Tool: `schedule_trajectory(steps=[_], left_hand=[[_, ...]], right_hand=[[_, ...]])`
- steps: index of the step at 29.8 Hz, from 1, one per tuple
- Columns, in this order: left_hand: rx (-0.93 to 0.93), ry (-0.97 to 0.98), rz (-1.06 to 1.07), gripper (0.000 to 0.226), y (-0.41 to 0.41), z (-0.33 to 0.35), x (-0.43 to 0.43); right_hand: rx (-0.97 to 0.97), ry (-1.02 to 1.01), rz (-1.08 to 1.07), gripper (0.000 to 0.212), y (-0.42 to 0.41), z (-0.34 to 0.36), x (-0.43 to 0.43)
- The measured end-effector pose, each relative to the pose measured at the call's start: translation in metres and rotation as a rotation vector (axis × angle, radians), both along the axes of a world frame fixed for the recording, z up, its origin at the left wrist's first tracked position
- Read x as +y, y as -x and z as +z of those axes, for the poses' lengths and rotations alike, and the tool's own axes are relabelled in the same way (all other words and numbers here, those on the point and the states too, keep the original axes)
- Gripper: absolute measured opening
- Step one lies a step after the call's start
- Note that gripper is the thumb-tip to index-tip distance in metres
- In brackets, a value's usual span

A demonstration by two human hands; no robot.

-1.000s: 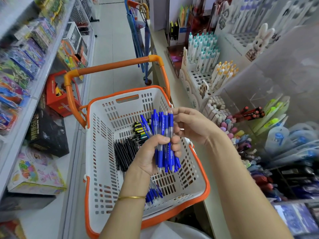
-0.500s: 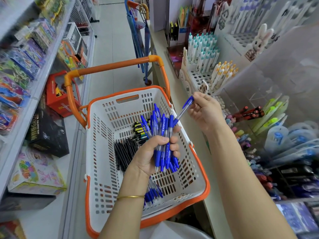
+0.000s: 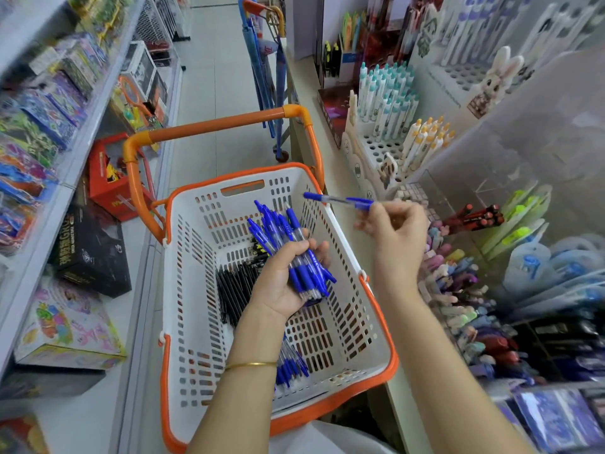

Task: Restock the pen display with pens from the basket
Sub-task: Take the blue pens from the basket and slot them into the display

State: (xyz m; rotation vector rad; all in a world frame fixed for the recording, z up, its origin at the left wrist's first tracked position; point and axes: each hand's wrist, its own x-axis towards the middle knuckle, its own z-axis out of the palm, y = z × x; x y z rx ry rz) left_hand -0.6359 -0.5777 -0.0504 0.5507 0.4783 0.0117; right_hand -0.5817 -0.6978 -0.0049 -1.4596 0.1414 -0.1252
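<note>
My left hand point(image 3: 284, 276) grips a bundle of several blue pens point(image 3: 288, 244) above the white and orange basket point(image 3: 340, 365). My right hand point(image 3: 394, 224) pinches a single blue pen point(image 3: 337, 200), held roughly level over the basket's right rim, beside the pen display point(image 3: 458, 280) on the right shelf. Black pens point(image 3: 234, 286) and more blue pens point(image 3: 289, 365) lie on the basket's floor.
White pen stands point(image 3: 386, 103) with teal and yellow capped pens sit on the counter at the back right. A clear acrylic divider point(image 3: 491, 178) rises above the display. Toy boxes point(image 3: 88, 250) fill the left shelves. A blue trolley point(image 3: 262, 60) stands in the aisle.
My right hand pulled one blue pen out of the bundle, carried it right and turned it level. My left hand lowered and tilted the bundle.
</note>
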Motion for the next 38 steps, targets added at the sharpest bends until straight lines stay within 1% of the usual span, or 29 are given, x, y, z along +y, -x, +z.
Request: schedule_trajectory(steps=[3,4,6,7,10,12,14,17,19,20,22,25,28,30,33,35,36,38], left_hand=[[0.038,-0.025,0.001,0.013,-0.005,0.002,-0.002],[0.058,-0.044,0.002,0.021,-0.006,0.003,-0.003],[0.096,-0.048,0.016,0.044,-0.007,0.004,-0.003],[0.09,-0.038,0.026,0.045,-0.007,0.005,-0.004],[0.051,-0.015,0.054,0.031,-0.008,0.004,-0.003],[0.031,-0.024,0.053,0.032,-0.007,0.004,-0.004],[0.031,-0.075,0.043,0.025,-0.006,0.004,-0.004],[0.013,-0.158,0.046,0.024,-0.004,0.006,-0.004],[0.002,-0.189,0.019,0.014,-0.001,0.009,-0.004],[0.004,-0.202,0.001,0.011,0.0,0.01,-0.004],[0.021,-0.249,-0.052,0.02,0.002,0.011,-0.005],[0.006,-0.331,-0.097,0.015,0.005,0.013,-0.008],[-0.029,-0.409,-0.122,0.016,0.005,0.016,-0.011],[-0.037,-0.428,-0.137,0.019,0.006,0.018,-0.011],[-0.06,-0.429,-0.17,0.018,0.009,0.018,-0.01],[-0.075,-0.406,-0.189,0.012,0.011,0.018,-0.008],[-0.078,-0.39,-0.194,0.015,0.011,0.017,-0.008],[-0.083,-0.333,-0.207,0.032,0.012,0.016,-0.007]], right_hand=[[-0.057,0.134,0.038,0.016,0.028,-0.014,0.007],[-0.072,0.174,0.053,0.018,0.033,-0.018,0.008],[-0.076,0.229,0.094,0.02,0.038,-0.022,0.009],[-0.072,0.252,0.128,0.019,0.039,-0.023,0.009],[-0.052,0.336,0.262,0.018,0.038,-0.024,0.007],[-0.046,0.412,0.335,0.017,0.038,-0.023,0.006],[-0.042,0.449,0.405,0.016,0.037,-0.02,0.004],[0.0,0.485,0.518,0.01,0.032,-0.015,0.001],[-0.003,0.508,0.502,0.008,0.027,-0.013,0.0],[-0.028,0.513,0.463,0.009,0.025,-0.012,0.001],[-0.098,0.508,0.427,0.016,0.02,-0.008,0.004],[-0.221,0.539,0.5,0.032,0.01,0.002,0.013],[-0.272,0.696,0.615,0.038,0.001,0.009,0.022],[-0.298,0.794,0.648,0.037,-0.002,0.01,0.024],[-0.295,0.761,0.663,0.03,-0.003,0.014,0.022],[-0.208,0.676,0.696,0.025,-0.005,0.017,0.019],[-0.148,0.619,0.712,0.023,-0.006,0.018,0.017],[-0.049,0.473,0.712,0.02,-0.008,0.019,0.013]])
